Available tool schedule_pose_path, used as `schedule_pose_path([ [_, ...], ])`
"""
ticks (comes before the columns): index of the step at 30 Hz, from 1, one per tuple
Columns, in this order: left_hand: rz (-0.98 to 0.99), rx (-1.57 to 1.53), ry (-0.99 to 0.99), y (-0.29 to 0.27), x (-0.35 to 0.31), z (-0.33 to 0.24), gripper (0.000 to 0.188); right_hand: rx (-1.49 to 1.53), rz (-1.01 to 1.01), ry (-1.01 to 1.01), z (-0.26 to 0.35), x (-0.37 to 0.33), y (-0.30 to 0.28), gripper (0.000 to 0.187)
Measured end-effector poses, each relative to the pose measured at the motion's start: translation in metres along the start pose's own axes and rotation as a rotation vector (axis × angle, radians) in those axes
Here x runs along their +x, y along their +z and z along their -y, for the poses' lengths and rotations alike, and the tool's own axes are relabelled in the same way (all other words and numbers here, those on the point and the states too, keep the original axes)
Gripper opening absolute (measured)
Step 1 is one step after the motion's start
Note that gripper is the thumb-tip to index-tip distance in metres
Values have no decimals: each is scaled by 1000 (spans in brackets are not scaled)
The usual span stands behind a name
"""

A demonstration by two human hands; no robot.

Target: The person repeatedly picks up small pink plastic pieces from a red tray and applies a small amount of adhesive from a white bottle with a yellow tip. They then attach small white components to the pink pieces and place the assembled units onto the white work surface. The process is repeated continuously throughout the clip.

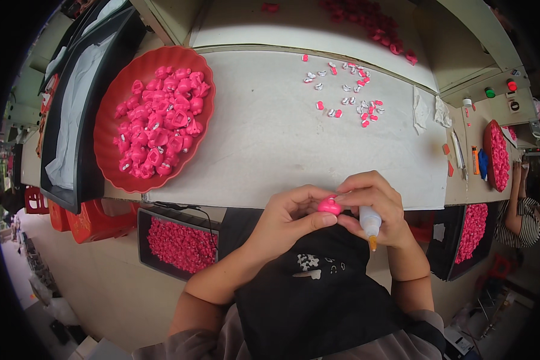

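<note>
Just off the front edge of the white work surface, my left hand (294,217) pinches a small pink molded figure piece (330,206) between thumb and fingers. My right hand (375,204) meets it there, its fingertips touching the piece. Tucked in the right palm is a small white squeeze bottle (370,222), its amber nozzle pointing down. Ahead on the surface lie several small pink and white parts (360,90), loosely scattered. A red scalloped bowl (105,120) heaped with pink pieces (159,120) stands to the left.
Beyond the bowl is a black tray (90,129) with white sheeting. Black bins of pink pieces stand low at left (183,245) and right (473,231). A shelf (282,27) runs along the back. At far right are another red bowl (492,144) and a person in stripes (525,222).
</note>
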State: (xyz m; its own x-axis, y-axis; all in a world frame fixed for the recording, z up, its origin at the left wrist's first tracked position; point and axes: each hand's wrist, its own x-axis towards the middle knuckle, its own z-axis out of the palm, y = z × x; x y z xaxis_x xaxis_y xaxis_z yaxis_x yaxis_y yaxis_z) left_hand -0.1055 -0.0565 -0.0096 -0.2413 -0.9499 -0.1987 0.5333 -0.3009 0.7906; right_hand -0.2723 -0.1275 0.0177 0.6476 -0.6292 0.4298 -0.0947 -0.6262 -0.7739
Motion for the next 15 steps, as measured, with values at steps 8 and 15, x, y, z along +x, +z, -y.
schedule_pose_path([
  [8, 75, -168, -122, 3, -5, -6, 23, -128, 151, -230, -3, 6, -6, 36],
  [15, 27, -179, -80, 7, -19, -2, 18, -61, 229, -278, -5, 9, -2, 34],
])
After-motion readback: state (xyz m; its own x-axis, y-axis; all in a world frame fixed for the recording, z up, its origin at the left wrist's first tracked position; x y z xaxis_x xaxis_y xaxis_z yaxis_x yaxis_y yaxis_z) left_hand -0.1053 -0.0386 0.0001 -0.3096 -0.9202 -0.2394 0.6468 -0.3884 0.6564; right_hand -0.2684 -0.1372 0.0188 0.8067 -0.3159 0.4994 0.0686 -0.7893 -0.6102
